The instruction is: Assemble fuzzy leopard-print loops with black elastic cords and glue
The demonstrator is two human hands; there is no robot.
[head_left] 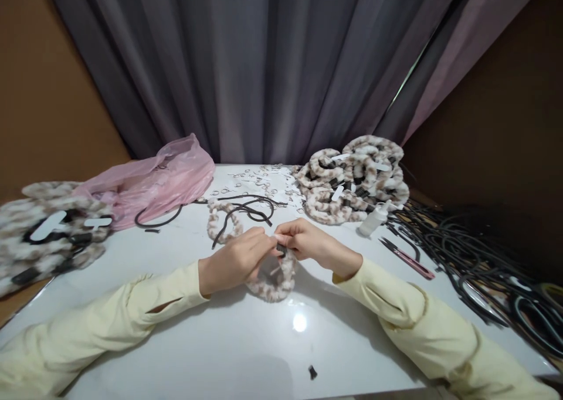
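Near the middle of the table, a fluffy white-and-brown ring (273,288) hangs below both hands. My left hand (244,255) is closed on the ring's upper left, around a dark piece (281,248) at its top. From the other side, my right hand (303,241) pinches the same spot with thumb and fingers. What lies exactly between the fingertips is partly hidden. Just behind my left hand lies a second fluffy ring (215,224), with dark cords (250,205) crossing over it.
A pink plastic bag (176,174) and a fluffy pile (26,247) are at left. At right are another fluffy pile (373,159), a white bottle (373,219), pink-handled snips (409,259) and tangled black cords (461,253). A black scrap (312,372) lies in front.
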